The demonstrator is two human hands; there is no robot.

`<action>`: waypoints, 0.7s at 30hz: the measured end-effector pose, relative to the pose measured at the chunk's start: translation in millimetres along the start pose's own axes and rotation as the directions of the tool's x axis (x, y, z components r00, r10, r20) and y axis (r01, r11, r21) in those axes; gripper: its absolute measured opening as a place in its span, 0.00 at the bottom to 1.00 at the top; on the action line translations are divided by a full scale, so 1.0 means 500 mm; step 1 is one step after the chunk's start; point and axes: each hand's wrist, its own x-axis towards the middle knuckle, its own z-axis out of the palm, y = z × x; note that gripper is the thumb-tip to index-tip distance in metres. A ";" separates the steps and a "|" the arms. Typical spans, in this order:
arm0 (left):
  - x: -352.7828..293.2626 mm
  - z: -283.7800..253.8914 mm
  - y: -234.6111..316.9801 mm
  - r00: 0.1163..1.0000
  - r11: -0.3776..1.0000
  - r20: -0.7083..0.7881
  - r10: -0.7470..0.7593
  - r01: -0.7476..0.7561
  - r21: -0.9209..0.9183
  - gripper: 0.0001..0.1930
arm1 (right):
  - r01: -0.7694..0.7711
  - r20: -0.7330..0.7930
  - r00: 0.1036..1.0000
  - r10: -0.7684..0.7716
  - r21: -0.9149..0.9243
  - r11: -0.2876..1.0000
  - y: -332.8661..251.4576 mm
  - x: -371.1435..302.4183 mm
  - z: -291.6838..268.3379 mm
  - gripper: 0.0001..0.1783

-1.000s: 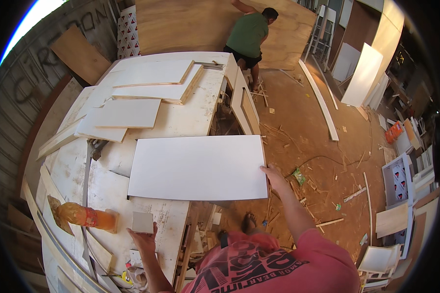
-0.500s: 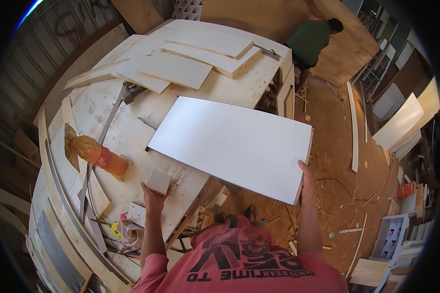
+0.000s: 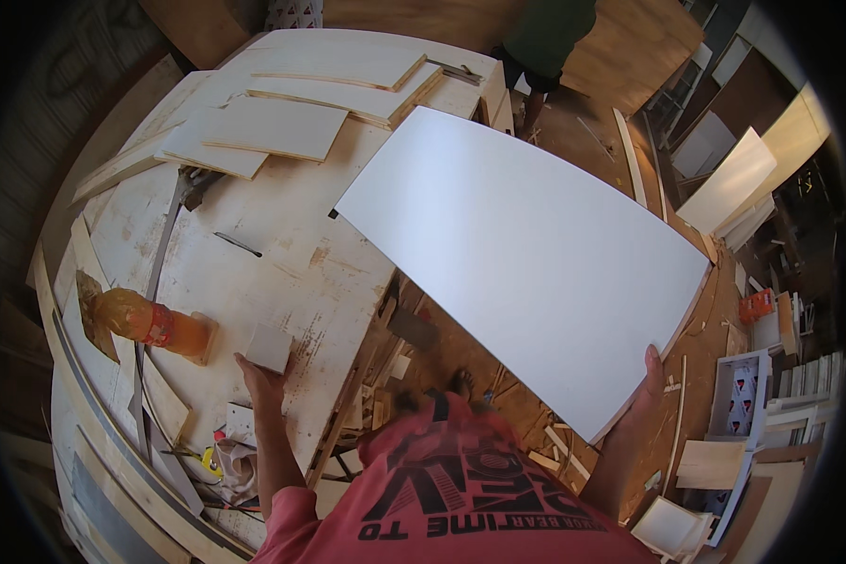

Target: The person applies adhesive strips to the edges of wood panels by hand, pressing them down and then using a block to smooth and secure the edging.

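Observation:
My right hand [image 3: 647, 383] grips the right edge of a large white rectangular panel [image 3: 526, 263], thumb over the top face. The panel's far left end overlaps the edge of the white worktable [image 3: 296, 282], and the rest of it hangs out over the floor. At its left corner a bit of dark edging pokes out. My left hand [image 3: 261, 376] is closed around a small pale square block [image 3: 270, 348], held at the near part of the tabletop. A slim dark tool, perhaps a knife [image 3: 238, 244], lies on the table between block and stacked boards.
An orange-filled bottle [image 3: 164, 324] stands at the table's left, with long strips beside it. White boards [image 3: 282, 132] are stacked at the back. A cloth [image 3: 235, 462] and a yellow tape measure lie near left. A person in green [image 3: 547, 38] stands beyond; wood scraps litter the floor.
The panel has swung right and toward me in my right hand, uncovering more tabletop and the slim tool. My left hand still holds the block. The co-worker is more upright.

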 end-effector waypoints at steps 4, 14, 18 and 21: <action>0.027 -0.002 0.015 0.997 0.989 -0.071 0.000 0.010 0.146 0.37 | 0.227 -0.195 0.948 -0.252 -0.142 0.964 -0.043 -0.026 -0.037 0.28; 0.037 0.007 0.024 0.983 0.855 -0.109 0.145 -0.069 0.514 0.35 | 0.306 -0.240 0.908 -0.344 -0.182 0.934 -0.080 0.089 -0.152 0.25; 0.052 -0.020 0.009 0.981 0.826 -0.057 0.184 -0.123 0.550 0.31 | 0.263 -0.221 0.911 -0.349 -0.342 0.902 -0.029 0.217 -0.180 0.26; 0.044 -0.006 0.005 0.965 0.827 -0.082 0.249 -0.168 0.536 0.29 | 0.201 -0.222 0.917 -0.331 -0.459 0.865 0.022 0.328 -0.165 0.24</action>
